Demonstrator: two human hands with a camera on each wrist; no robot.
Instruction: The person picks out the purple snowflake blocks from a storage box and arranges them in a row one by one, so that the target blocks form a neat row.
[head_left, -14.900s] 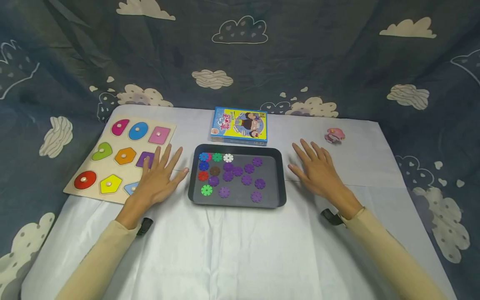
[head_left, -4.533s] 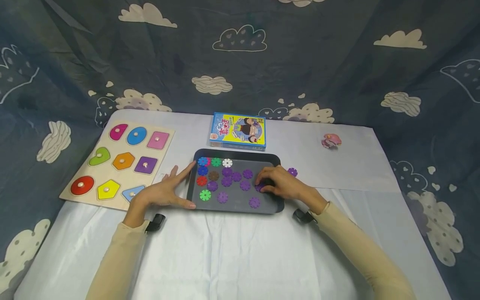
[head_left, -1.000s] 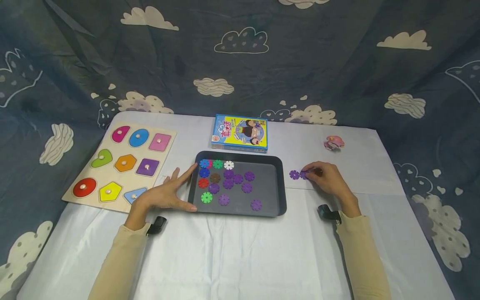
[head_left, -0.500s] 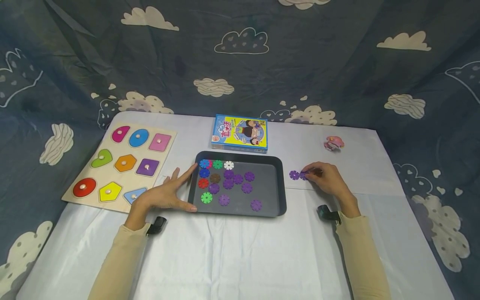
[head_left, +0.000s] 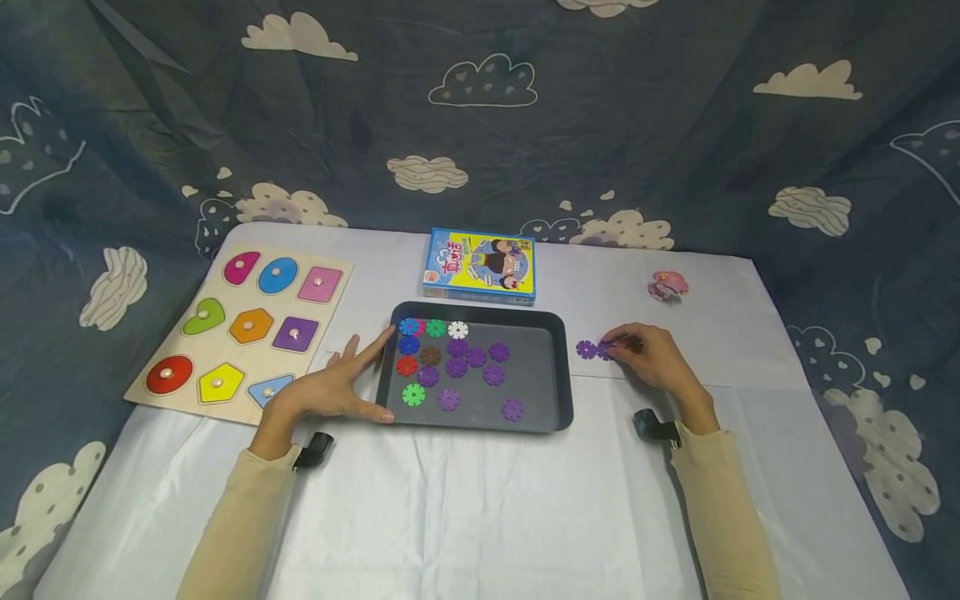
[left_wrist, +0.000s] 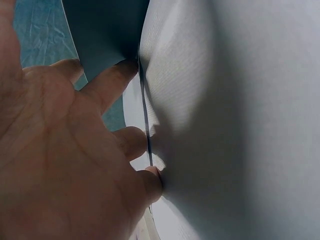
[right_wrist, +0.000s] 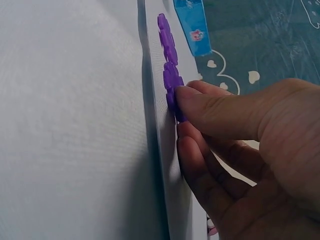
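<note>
My right hand pinches a purple notched disc between thumb and fingertips on the white cloth right of the tray. A second purple disc lies edge to edge with it on the tray side; the right wrist view shows both in a line. My left hand has thumb and forefinger spread against the left end of the dark grey tray. In the tray lie several more purple discs, and at its left a green disc, a red disc, a brown disc, a white disc and blue ones.
A wooden shape puzzle board with coloured knobbed pieces lies at the left. Behind the tray is a blue and yellow card box. A small pink toy sits at the back right. A dark cloud-print curtain hangs behind.
My left hand has come to the tray's end. My right hand has taken a purple disc from the tray to the one on the cloth; just now both discs slid slightly left.
</note>
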